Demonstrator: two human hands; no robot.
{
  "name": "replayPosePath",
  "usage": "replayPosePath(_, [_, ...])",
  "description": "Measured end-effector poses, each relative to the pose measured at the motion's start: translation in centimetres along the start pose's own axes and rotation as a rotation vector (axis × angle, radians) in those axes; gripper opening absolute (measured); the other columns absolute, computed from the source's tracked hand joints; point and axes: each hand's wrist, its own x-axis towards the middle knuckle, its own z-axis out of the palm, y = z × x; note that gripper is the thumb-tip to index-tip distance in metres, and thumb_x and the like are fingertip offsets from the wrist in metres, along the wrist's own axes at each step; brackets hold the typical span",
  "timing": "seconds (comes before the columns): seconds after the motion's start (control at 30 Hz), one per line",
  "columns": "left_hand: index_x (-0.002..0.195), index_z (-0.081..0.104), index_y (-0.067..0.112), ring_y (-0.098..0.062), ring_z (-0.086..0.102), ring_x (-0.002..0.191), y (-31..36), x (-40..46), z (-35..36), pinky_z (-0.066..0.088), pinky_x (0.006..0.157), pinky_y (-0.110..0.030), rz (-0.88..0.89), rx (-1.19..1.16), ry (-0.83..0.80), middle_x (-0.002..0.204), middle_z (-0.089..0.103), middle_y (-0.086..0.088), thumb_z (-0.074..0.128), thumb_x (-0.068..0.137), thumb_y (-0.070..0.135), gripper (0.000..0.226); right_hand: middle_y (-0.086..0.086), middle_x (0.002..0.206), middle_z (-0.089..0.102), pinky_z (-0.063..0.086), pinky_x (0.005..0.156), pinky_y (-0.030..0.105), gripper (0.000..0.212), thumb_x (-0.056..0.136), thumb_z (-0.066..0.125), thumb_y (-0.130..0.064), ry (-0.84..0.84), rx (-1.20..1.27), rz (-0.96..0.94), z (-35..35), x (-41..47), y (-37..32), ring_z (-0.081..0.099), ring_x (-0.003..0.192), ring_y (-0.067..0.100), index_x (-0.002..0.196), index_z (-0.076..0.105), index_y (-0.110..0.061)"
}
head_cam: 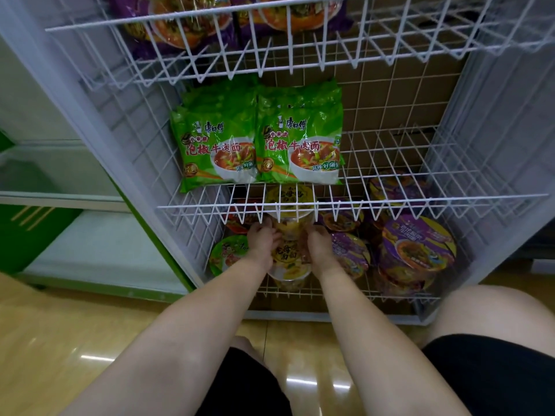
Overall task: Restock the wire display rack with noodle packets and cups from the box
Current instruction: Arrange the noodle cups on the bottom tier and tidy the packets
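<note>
Both my hands reach into the bottom basket of the white wire rack (354, 202). My left hand (262, 240) and my right hand (318, 243) grip the two sides of a yellow noodle cup (289, 253) lying among other cups. Another yellow cup (289, 199) stands just behind it, seen through the middle shelf's front rail. Purple cups (417, 244) fill the basket's right side, and a green cup (226, 253) sits at the left. Green noodle packets (258, 145) stand on the middle shelf. Purple packets (210, 19) lie on the top shelf.
The right parts of the middle and top shelves hold nothing. A green and white cabinet (60, 205) stands to the left of the rack. My knees, in black shorts (492, 373), are low over the glossy wooden floor (60, 334). Brown cardboard shows behind the rack.
</note>
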Motion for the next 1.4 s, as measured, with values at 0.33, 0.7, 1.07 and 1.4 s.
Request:
replayPosePath(0.33, [0.124, 0.056, 0.014, -0.009, 0.064, 0.088, 1.0, 0.6, 0.0, 0.054, 0.082, -0.030, -0.038, 0.175, -0.123, 0.096, 0.066, 0.003, 0.038, 0.105, 0.003, 0.028, 0.006, 0.120, 0.066, 0.054, 0.097, 0.041, 0.040, 0.093, 0.051, -0.005, -0.065, 0.069, 0.023, 0.6, 0.9, 0.2, 0.063, 0.113, 0.027, 0.128, 0.058, -0.022])
replayPosePath(0.7, [0.128, 0.055, 0.011, -0.019, 0.063, 0.097, 0.8, -0.4, -0.3, 0.050, 0.085, -0.035, 0.001, 0.231, -0.085, 0.105, 0.067, -0.005, 0.043, 0.104, 0.004, 0.028, 0.008, 0.128, 0.064, 0.048, 0.107, 0.050, 0.033, 0.093, 0.048, -0.004, 0.000, 0.050, -0.076, 0.1, -0.9, -0.1, 0.060, 0.120, 0.027, 0.117, 0.061, -0.023])
replayPosePath(1.07, [0.114, 0.057, 0.012, -0.015, 0.063, 0.075, -0.7, -6.9, 4.3, 0.045, 0.066, -0.028, 0.123, 0.343, -0.229, 0.101, 0.070, -0.012, 0.035, 0.100, 0.000, 0.028, 0.007, 0.117, 0.069, 0.053, 0.098, 0.046, 0.025, 0.099, 0.051, -0.012, 0.168, -0.146, -0.120, -6.4, -6.1, -1.5, 0.064, 0.104, 0.029, 0.117, 0.066, -0.019])
replayPosePath(1.4, [0.112, 0.064, 0.008, -0.024, 0.069, 0.082, -3.8, -11.1, 9.1, 0.057, 0.061, -0.028, 0.156, 0.444, -0.357, 0.103, 0.071, -0.016, 0.045, 0.099, -0.001, 0.024, 0.003, 0.109, 0.063, 0.050, 0.095, 0.039, 0.022, 0.101, 0.049, -0.011, 0.278, -0.212, -0.106, -12.6, -9.9, -1.4, 0.060, 0.103, 0.024, 0.117, 0.064, -0.016])
